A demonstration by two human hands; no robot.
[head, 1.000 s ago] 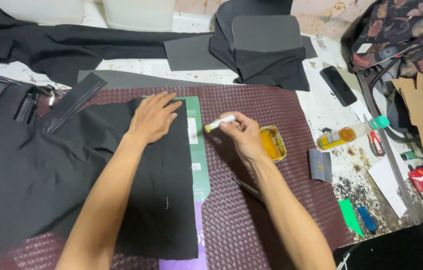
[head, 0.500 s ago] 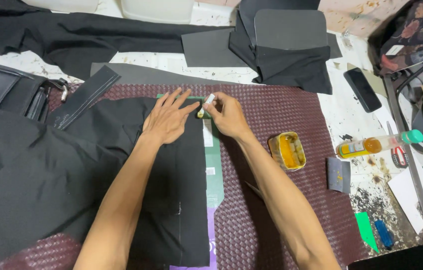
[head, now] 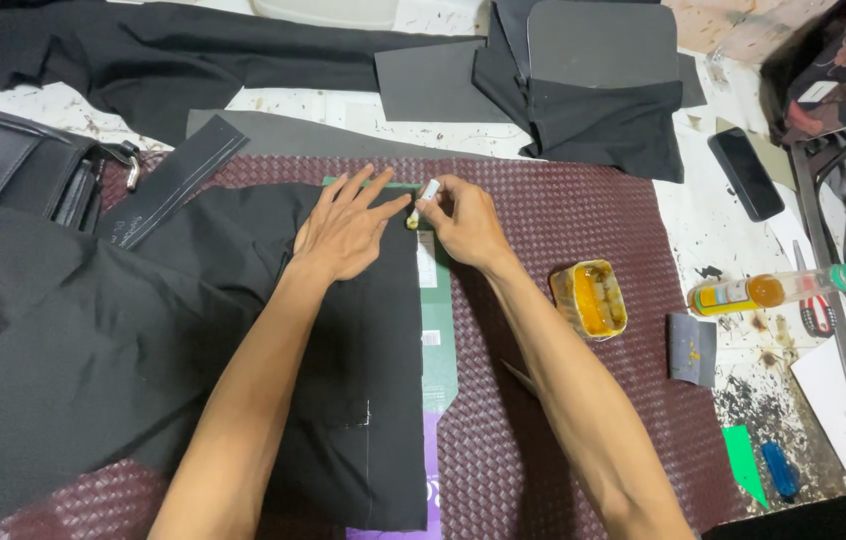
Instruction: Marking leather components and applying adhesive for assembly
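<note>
A paint-spattered white bench (head: 743, 250) carries everything, and most of its middle is covered by a dark red woven mat (head: 563, 330). Over the mat's left half and off its left edge spreads a large piece of black fabric (head: 143, 340), its straight right edge running down the mat's centre with a thin chalk line near the lower end. Under that edge lies a green cutting board (head: 437, 330), showing as a narrow strip just right of the fabric. Along the bench's far edge lie more black cloth (head: 193, 60) and grey stiff panels (head: 603, 45), and a black bag (head: 3, 180) sits at the left edge. The left hand (head: 343, 232) lies flat and spread on the fabric near its top right corner, pressing it down. The right hand (head: 463, 222), just beside it, pinches a small white applicator stick (head: 423, 200) between thumb and fingertips, its yellowed tip touching the fabric's edge at the far end of the green board. Right of the forearm, on the mat, stands an open tin of yellow glue (head: 591, 298). Toward the bench's right edge lie a bottle with amber liquid and a teal cap (head: 778, 288), a black phone (head: 745, 172), and a small grey scrap (head: 692, 349).
</note>
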